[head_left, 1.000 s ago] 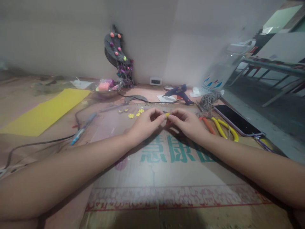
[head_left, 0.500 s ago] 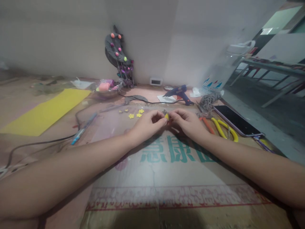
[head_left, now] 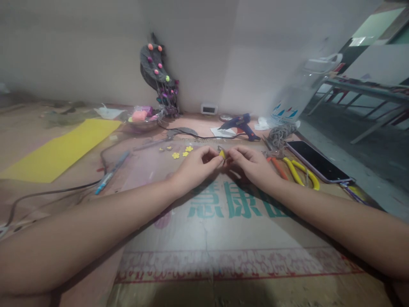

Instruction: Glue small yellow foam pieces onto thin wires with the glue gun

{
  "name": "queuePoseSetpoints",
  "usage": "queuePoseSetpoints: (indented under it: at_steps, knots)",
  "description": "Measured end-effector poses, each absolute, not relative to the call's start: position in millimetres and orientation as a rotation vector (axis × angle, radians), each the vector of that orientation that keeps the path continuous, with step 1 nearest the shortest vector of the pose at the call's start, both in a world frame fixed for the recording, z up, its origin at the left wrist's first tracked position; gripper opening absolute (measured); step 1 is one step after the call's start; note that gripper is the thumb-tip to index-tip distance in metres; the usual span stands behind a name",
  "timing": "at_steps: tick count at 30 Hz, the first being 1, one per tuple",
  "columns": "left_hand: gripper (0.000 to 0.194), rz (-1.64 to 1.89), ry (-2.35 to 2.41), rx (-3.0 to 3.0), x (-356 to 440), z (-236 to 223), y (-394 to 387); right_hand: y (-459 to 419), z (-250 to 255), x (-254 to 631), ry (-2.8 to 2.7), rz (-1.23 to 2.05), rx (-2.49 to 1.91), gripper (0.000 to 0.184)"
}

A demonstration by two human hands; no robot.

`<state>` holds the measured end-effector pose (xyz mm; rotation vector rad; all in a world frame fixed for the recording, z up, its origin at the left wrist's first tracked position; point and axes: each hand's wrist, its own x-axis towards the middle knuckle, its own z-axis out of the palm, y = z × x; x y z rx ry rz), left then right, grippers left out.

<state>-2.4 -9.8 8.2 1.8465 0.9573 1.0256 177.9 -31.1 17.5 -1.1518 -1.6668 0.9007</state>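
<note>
In the head view, my left hand (head_left: 206,161) pinches a small yellow piece (head_left: 223,154) between thumb and forefinger above the printed board (head_left: 204,232). My right hand (head_left: 246,160) is closed close beside it, fingertips at the piece's right edge. A thin dark sliver shows by the yellow piece, but I cannot tell what it is. Whatever my right fingers hold is hidden. Left of my left hand lie several small yellow flower cutouts (head_left: 176,155).
At left are a yellow sheet (head_left: 67,149) and a blue pen (head_left: 112,172). A blue glue gun (head_left: 238,123) lies behind my hands, its cord running left. Yellow-handled pliers (head_left: 295,170), grey yarn (head_left: 281,134), a phone (head_left: 318,161) and a clear bottle (head_left: 294,94) are at right.
The yellow piece has turned and shifted slightly left between my fingertips. My right fingertips have drawn a little away from my left ones. The arms stay nearly still.
</note>
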Motion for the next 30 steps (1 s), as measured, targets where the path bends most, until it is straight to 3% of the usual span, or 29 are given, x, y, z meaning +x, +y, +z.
queuePoseSetpoints:
  at_steps: [15,30]
  knots:
    - [0.016,1.025,0.886,1.825,-1.9,7.1,-9.5,-29.0,14.1,177.8,-1.724,0.832,-1.166,0.026]
    - [0.014,1.050,0.946,1.742,-0.4,13.9,-12.3,-35.4,20.3,175.6,-1.949,0.531,-1.260,0.019]
